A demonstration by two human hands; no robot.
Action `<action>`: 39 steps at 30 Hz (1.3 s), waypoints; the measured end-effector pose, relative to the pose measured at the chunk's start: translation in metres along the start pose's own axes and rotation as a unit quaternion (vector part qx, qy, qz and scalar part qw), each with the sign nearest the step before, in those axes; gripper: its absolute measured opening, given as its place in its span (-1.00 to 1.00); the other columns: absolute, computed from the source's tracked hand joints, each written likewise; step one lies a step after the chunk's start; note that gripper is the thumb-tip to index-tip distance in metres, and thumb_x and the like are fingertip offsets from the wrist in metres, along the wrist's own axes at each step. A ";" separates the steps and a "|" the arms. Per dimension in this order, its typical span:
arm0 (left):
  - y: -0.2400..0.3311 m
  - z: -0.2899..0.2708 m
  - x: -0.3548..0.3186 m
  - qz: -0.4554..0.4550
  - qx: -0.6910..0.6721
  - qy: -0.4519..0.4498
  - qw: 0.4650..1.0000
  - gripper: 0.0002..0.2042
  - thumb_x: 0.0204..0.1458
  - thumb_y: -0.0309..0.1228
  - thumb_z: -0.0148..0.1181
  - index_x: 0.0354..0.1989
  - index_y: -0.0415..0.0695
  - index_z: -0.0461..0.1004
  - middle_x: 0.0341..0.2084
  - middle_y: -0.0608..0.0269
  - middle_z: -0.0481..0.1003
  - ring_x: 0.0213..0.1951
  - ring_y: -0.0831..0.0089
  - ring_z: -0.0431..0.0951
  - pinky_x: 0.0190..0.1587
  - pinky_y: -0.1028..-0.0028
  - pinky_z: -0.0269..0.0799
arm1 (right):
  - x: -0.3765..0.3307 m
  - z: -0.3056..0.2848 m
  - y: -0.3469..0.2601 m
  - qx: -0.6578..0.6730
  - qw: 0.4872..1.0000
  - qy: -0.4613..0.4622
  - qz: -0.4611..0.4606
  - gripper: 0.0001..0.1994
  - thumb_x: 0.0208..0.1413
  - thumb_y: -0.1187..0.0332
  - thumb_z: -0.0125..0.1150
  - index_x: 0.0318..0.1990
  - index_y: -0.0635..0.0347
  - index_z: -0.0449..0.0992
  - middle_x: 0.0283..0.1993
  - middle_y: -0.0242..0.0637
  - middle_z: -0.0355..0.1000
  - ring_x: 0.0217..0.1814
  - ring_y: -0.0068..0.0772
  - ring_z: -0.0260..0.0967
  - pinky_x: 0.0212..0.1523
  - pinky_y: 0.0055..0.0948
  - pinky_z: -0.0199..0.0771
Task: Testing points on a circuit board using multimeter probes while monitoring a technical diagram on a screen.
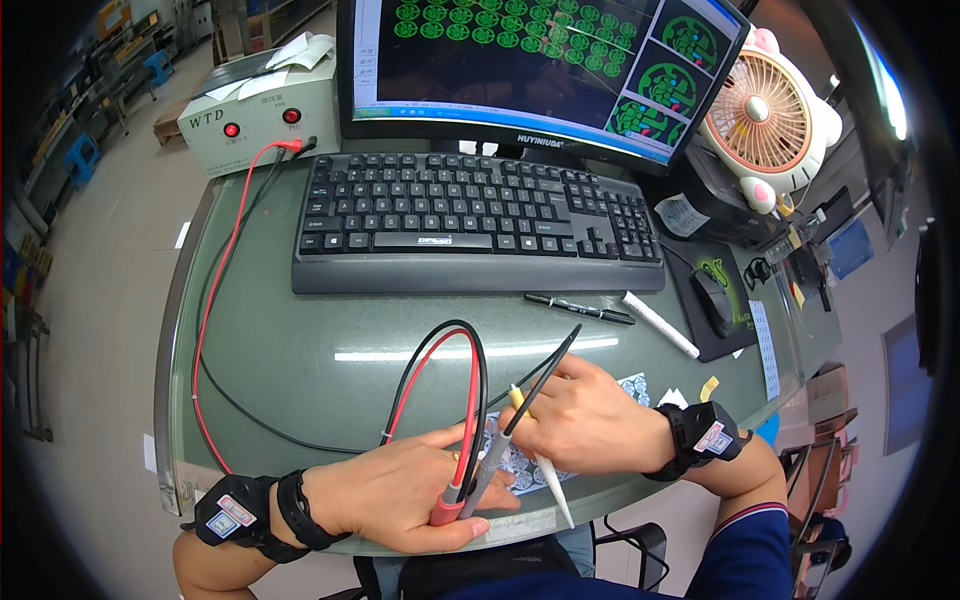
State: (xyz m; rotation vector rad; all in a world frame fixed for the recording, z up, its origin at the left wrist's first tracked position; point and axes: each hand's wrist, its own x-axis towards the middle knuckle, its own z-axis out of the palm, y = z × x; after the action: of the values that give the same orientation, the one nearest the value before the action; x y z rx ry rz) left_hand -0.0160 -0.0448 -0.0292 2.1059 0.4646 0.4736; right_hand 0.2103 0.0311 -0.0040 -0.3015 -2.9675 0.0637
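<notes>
My left hand (pixel 405 495) is closed around a test probe with a red handle (pixel 447 508), its lead looping up and over. A grey probe (pixel 490 465) with a long black sleeve leans beside it, rising past my right fingers; which fingers grip it is unclear. In my right hand (pixel 585 420), closed as well, is a white tapered stick (pixel 555 490), its thin end pointing down toward the desk edge. A yellowish piece shows at those fingertips. Partly covered by both hands lies a sheet of round circuit boards (pixel 527 472). The probe tips are hidden.
Red and black leads (pixel 205 330) run to a white box (pixel 262 125) with red lights. Behind my hands are a black keyboard (pixel 470 220), a monitor (pixel 520 70), a marker (pixel 578 309) and a white pen (pixel 660 325). A mouse (pixel 712 300) and a fan (pixel 765 115) stand right.
</notes>
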 end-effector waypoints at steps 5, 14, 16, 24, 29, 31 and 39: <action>0.003 -0.002 0.004 -0.001 -0.017 0.002 1.000 -0.55 0.09 -0.27 -0.11 0.15 -0.10 0.40 0.01 0.10 0.49 0.13 0.26 0.44 0.39 -0.05 -0.20 | 0.005 -0.003 -0.004 -0.026 0.997 -0.075 0.010 -0.82 -0.16 0.32 0.25 -0.39 0.07 0.39 -0.60 -0.45 0.26 -0.47 -0.41 0.37 -0.30 -0.37 0.25; 0.003 -0.004 0.002 -0.005 0.004 -0.016 1.000 -0.51 0.08 -0.23 -0.14 0.19 -0.08 0.37 0.08 0.13 0.45 0.17 0.31 0.41 0.39 -0.06 -0.20 | 0.001 0.001 0.002 0.022 0.999 -0.030 0.004 -0.88 -0.10 0.34 0.18 -0.42 0.04 0.35 -0.64 -0.49 0.19 -0.50 -0.43 0.34 -0.32 -0.38 0.20; 0.004 -0.004 0.003 -0.009 0.009 -0.028 1.000 -0.51 0.08 -0.23 -0.13 0.20 -0.08 0.36 0.10 0.12 0.43 0.18 0.32 0.40 0.39 -0.07 -0.22 | 0.001 -0.001 0.004 0.017 0.999 -0.027 -0.003 -0.87 -0.10 0.34 0.18 -0.44 0.07 0.34 -0.64 -0.47 0.23 -0.52 -0.43 0.33 -0.37 -0.40 0.18; 0.007 -0.006 0.003 -0.021 0.049 -0.041 0.998 -0.51 0.10 -0.17 -0.13 0.21 -0.02 0.37 0.09 0.14 0.44 0.18 0.36 0.40 0.39 -0.05 -0.29 | -0.002 -0.001 0.004 0.009 0.998 -0.058 0.004 -0.88 -0.09 0.33 0.14 -0.45 0.05 0.32 -0.63 -0.48 0.19 -0.54 -0.45 0.30 -0.38 -0.40 0.16; 0.009 -0.004 0.004 -0.017 0.063 -0.036 0.997 -0.50 0.10 -0.15 -0.13 0.22 -0.01 0.36 0.07 0.17 0.46 0.16 0.39 0.42 0.39 -0.06 -0.32 | -0.001 0.000 0.005 0.000 0.999 -0.039 -0.014 -0.86 -0.09 0.32 0.15 -0.44 0.07 0.30 -0.62 -0.47 0.19 -0.54 -0.45 0.28 -0.39 -0.42 0.16; 0.008 -0.003 0.005 -0.008 0.078 -0.031 0.996 -0.50 0.10 -0.15 -0.13 0.22 -0.01 0.36 0.06 0.18 0.47 0.16 0.39 0.42 0.39 -0.07 -0.33 | -0.002 0.001 0.006 0.003 0.999 -0.035 -0.012 -0.86 -0.09 0.32 0.15 -0.44 0.08 0.30 -0.62 -0.47 0.19 -0.55 -0.45 0.28 -0.39 -0.43 0.16; 0.008 0.002 0.003 -0.005 0.029 0.007 1.000 -0.51 0.10 -0.16 -0.07 0.22 0.02 0.34 -0.16 0.15 0.52 -0.07 0.17 0.50 0.39 -0.04 -0.20 | -0.006 -0.001 0.010 0.026 0.998 -0.064 -0.007 -0.86 -0.09 0.32 0.14 -0.45 0.07 0.29 -0.60 -0.47 0.22 -0.53 -0.44 0.30 -0.37 -0.44 0.19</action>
State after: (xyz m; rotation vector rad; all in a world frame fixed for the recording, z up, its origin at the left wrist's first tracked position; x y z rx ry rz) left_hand -0.0114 -0.0485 -0.0232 2.1567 0.5033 0.4739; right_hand 0.2179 0.0400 -0.0046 -0.2792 -3.0881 0.1648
